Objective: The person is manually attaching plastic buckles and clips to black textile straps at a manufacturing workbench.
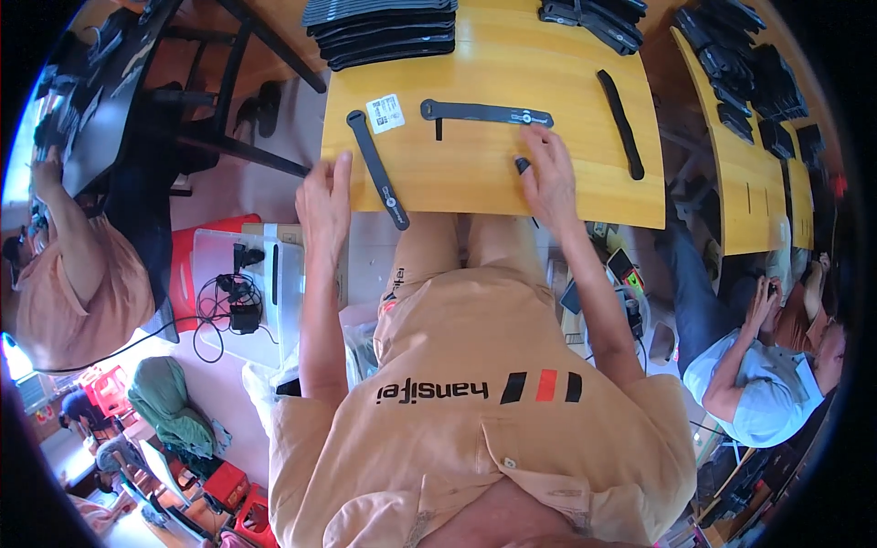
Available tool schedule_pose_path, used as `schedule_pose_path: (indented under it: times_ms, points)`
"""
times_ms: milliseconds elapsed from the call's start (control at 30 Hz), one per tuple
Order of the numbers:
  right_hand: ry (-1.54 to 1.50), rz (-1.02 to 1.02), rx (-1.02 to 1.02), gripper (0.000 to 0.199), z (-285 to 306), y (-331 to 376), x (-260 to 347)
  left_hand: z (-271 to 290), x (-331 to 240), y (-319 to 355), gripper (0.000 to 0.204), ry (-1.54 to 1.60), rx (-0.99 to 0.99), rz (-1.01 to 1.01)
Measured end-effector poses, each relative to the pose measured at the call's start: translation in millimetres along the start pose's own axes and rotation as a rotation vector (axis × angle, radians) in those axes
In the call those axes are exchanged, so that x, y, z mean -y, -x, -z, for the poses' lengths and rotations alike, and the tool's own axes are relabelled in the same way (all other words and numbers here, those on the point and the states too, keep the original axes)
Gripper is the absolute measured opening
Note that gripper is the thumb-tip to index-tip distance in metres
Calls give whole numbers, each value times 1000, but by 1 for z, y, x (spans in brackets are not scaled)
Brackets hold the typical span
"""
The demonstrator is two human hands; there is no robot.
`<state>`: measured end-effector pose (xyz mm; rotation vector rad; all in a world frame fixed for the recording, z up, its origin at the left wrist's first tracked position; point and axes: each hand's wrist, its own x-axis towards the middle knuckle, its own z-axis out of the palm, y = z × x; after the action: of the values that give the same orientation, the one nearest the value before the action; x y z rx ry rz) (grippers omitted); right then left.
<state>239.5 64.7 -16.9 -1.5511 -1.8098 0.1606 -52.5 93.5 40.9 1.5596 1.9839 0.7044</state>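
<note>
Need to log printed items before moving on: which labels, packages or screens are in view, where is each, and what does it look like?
White label: square sticker, dark print, flat on the wooden table between two black straps.
Strap badge: small pale mark at the right end of the long black strap, above the right hand.
Packages, screens: none clearly discernible.

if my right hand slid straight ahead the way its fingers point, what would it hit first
Your right hand rests flat on the wooden table, fingers pointing up the picture. Straight ahead, it would likely meet the horizontal black strap first, near its printed end.
</note>
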Motion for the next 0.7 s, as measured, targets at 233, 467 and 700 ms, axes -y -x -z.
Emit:
schedule_pose_path:
  times_ms: [233,467,700]
  points:
    - [-469,35,244,38,-30,21,85,-65,48,52,40,758,314,421]
    - [-489,216,311,35,-52,28,99,-63,36,73,23,964,303,358]
    - [-811,-133,393,37,-14,22,101,-38,5,79,22,1146,520,273]
